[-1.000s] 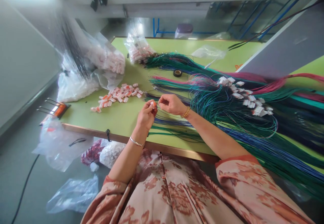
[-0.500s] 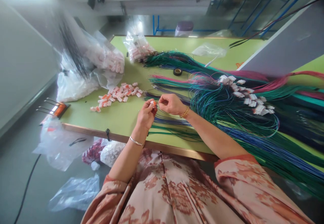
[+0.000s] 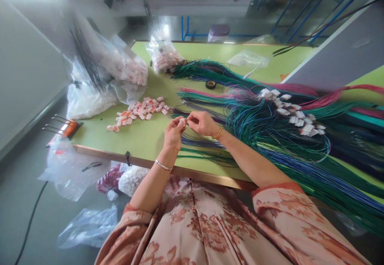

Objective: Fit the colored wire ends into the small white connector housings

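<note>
My left hand [image 3: 173,134] pinches a small white and orange connector housing [image 3: 182,121] between thumb and fingers. Right beside it, my right hand [image 3: 202,123] is closed in a pinch on a thin wire, whose end is at the housing; whether it sits inside is too small to tell. Beneath and right of my hands lie bundles of green, blue and dark wires [image 3: 249,125]. A loose pile of white and orange connector housings [image 3: 142,111] lies to the left of my hands on the green table [image 3: 111,147].
Plastic bags of housings [image 3: 132,71] stand at the back left. A roll of black tape [image 3: 210,84] lies among the wires. White connectors [image 3: 295,113] cluster on the wires at right. An orange pronged holder [image 3: 70,129] sits at the left table corner.
My left hand has turned the connector housing slightly, so less orange shows. My right hand has come closer to it, and the fingers of both hands now nearly meet.
</note>
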Motion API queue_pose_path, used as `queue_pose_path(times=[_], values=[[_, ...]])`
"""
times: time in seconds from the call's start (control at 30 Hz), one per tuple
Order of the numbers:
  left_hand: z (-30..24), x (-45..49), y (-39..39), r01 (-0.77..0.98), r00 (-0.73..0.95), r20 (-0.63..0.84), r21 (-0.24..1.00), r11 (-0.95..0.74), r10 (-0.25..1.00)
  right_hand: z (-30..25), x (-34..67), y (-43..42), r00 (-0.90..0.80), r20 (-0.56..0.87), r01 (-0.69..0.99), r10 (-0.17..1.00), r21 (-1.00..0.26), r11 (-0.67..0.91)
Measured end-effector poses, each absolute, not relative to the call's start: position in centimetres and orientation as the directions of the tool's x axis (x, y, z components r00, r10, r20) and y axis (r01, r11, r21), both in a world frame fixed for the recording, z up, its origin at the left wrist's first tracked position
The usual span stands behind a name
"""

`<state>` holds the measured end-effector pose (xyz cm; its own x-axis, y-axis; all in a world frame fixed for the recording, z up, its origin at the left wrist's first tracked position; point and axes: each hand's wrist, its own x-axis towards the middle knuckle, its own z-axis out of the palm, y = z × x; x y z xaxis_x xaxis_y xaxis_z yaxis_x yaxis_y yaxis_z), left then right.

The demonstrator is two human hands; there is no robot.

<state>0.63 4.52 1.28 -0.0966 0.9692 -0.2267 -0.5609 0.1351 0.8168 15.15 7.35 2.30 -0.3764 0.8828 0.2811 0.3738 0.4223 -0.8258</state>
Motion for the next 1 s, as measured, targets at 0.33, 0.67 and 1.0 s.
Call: queue_pose_path(times=[0.33, 0.67, 1.0], values=[[1.5, 0.9, 5.2, -0.539, -0.129, -0.226, 0.833, 0.123, 0.966, 2.7, 14.6, 7.6, -0.347, 0.37, 0.487, 0.862, -0.715, 0.503], [1.5, 0.5, 5.7, -0.555, -0.11, -0.226, 0.822, 0.128, 0.968, 2.6, 15.1, 7.7, -0.383, 0.374, 0.528, 0.845, -0.661, 0.533], [0.7, 1.3, 5.2, -0.512, -0.115, -0.278, 0.839, 0.183, 0.954, 2.3, 15.2, 7.4, -0.421, 0.298, 0.64, 0.857, -0.572, 0.513]])
